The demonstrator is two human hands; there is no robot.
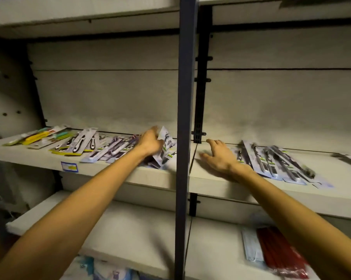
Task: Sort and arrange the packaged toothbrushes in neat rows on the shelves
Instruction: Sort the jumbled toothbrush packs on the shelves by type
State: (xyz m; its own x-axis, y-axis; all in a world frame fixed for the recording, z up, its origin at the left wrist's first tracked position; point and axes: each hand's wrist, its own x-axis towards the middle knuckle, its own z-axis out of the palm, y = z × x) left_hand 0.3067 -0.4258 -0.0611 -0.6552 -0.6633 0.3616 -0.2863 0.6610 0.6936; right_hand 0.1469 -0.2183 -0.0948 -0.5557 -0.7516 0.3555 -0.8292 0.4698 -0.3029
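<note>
My left hand (150, 141) grips a stack of packaged toothbrushes (166, 150) on the left shelf board (39, 156), just left of the dark upright post. More packaged toothbrushes (112, 149) lie fanned out to its left. Right of the post, my right hand (219, 156) hovers with fingers spread over the right shelf board (342, 178), holding nothing. Beside it lies a row of overlapping toothbrush packs (275, 164).
A dark metal post (185, 118) splits the view between my arms. Yellow and teal packs (43, 135) and white-handled packs (79, 144) lie at the far left. A blue price label (69, 166) sticks to the shelf edge. Face masks (251, 247) and a red packet (279, 253) lie on the lower shelf.
</note>
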